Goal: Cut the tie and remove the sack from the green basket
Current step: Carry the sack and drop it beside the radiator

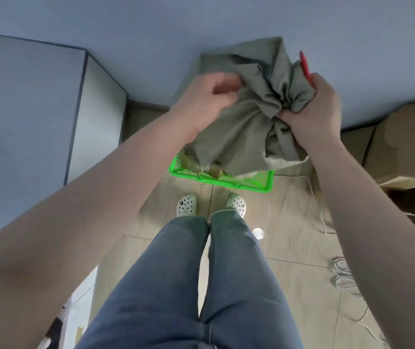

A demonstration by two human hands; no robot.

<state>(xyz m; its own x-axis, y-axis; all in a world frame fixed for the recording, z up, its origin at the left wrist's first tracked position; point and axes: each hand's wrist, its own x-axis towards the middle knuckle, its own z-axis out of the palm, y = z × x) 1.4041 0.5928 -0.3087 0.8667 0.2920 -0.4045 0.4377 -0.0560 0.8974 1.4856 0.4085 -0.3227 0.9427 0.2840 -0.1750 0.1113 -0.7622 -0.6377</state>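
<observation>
A grey-green cloth sack (246, 114) hangs bunched above the green basket (222, 181), which stands on the floor in front of my feet. My left hand (207, 96) grips the sack's cloth on its left side. My right hand (314, 109) clutches the gathered neck of the sack, and a red-handled tool (305, 65) sticks up out of the same fist. The sack's lower edge hangs into the basket, where brownish contents (201, 167) show. I cannot see the tie.
A grey cabinet (50, 109) stands at the left against the blue wall. Cardboard boxes (408, 144) sit at the right. Loose white cord (324, 215) and a coil of cable (345, 275) lie on the tiled floor, with a small white object (258, 233) by my right foot.
</observation>
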